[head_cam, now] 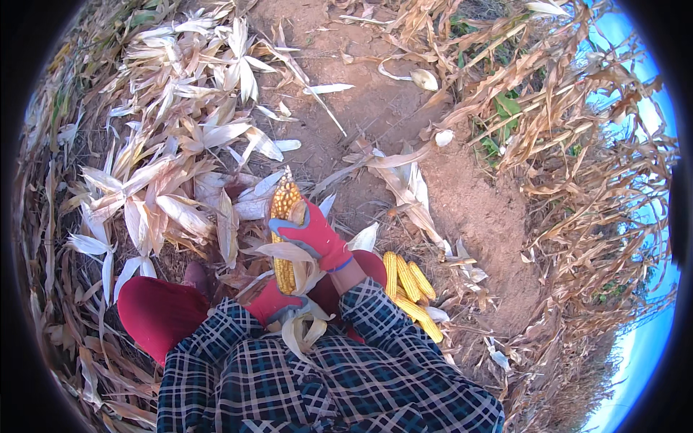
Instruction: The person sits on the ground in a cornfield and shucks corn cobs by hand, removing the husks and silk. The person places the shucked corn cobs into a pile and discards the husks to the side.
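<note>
A dried yellow ear of corn [285, 243] stands roughly upright in front of my body, its tip away from me. Dry pale husk [295, 252] is peeled back around its lower part. My right hand [316, 233], in a red and grey work glove, grips the upper part of the ear. Below it, my left hand [276, 303], in a matching glove, holds the base, with loose husk leaves [303, 330] hanging over it. Several husked ears of yellow corn [409, 281] lie in a small pile on the ground, to the right of my knee.
A large heap of dry corn husks [168, 157] covers the ground at the left. Brown soil [390, 108] shows ahead, with scattered husks [411, 200] on it. Dry corn stalks [568, 135] lean along the right side. My bent knees [159, 314] are on either side of my hands.
</note>
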`<state>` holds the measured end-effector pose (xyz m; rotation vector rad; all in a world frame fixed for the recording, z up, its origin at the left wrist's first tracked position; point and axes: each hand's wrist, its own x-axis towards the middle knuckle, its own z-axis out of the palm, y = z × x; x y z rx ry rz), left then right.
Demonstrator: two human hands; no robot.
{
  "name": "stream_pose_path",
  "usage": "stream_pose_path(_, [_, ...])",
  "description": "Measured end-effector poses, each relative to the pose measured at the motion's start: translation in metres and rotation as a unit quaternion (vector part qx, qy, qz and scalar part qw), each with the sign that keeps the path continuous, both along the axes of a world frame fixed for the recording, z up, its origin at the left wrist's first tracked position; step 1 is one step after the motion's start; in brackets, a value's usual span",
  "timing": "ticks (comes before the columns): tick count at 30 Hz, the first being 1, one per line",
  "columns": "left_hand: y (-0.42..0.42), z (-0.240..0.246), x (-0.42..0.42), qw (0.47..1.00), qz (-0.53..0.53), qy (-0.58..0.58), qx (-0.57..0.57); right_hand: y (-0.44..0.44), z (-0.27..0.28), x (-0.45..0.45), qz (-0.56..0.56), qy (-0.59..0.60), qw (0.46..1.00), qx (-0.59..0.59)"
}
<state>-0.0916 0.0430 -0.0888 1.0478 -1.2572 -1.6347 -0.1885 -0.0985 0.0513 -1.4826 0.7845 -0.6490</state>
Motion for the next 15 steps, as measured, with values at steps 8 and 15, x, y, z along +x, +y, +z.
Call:
stream_pose_path(8, [0.002,0.012,0.010,0.994,-0.068,-0.089,0.001,0.033,0.017,0.027,0.113,0.132,0.969,-0.174])
stream_pose_path(15, [0.009,0.008,0.005,0.989,-0.038,-0.116,0.078,0.049,0.004,0.047,0.034,0.114,0.944,-0.308])
